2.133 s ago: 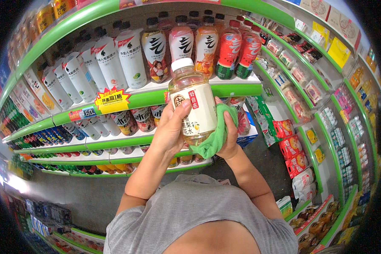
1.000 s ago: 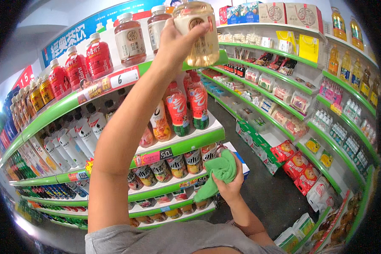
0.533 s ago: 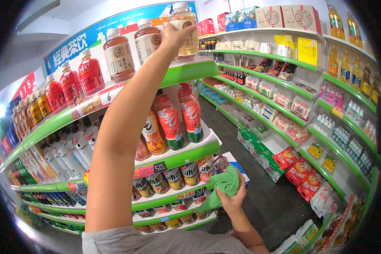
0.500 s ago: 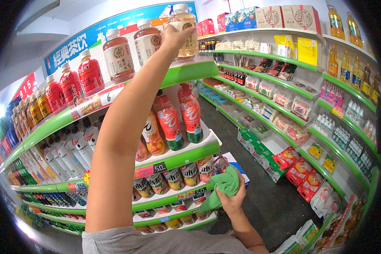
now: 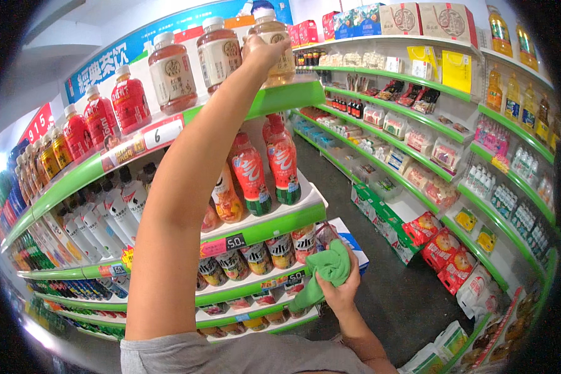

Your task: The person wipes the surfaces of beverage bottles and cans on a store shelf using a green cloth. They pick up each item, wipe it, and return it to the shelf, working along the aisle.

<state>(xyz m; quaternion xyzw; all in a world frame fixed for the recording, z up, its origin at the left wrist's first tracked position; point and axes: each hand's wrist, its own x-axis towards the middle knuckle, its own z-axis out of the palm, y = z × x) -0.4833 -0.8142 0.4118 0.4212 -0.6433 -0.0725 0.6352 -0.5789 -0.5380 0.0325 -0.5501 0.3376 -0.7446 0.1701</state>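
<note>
My left arm stretches up across the shelf unit, and my left hand (image 5: 267,51) is closed around a pale yellow drink bottle (image 5: 283,70) with a white cap. That bottle is upright at the right end of the top shelf (image 5: 287,98). Just left of it stands a pinkish drink bottle (image 5: 217,59) with a cream label, then another similar bottle (image 5: 172,78). Lower right, my right hand (image 5: 345,283) grips a bunched green cloth (image 5: 329,265), its loose end hanging beside the lower shelves. The palm side of my left hand is hidden.
Red bottles (image 5: 131,103) continue leftward along the top shelf. Below stand pink-and-green bottles (image 5: 249,177) and canned drinks (image 5: 255,258). Across the dark aisle floor (image 5: 380,293), wall shelving (image 5: 411,87) holds packaged goods and oil bottles (image 5: 493,90). A green carton (image 5: 383,221) sits low there.
The view has shifted slightly, so the shelf bottles appear a little displaced. My left hand keeps its grip on the yellow bottle, and my right hand still holds the green cloth.
</note>
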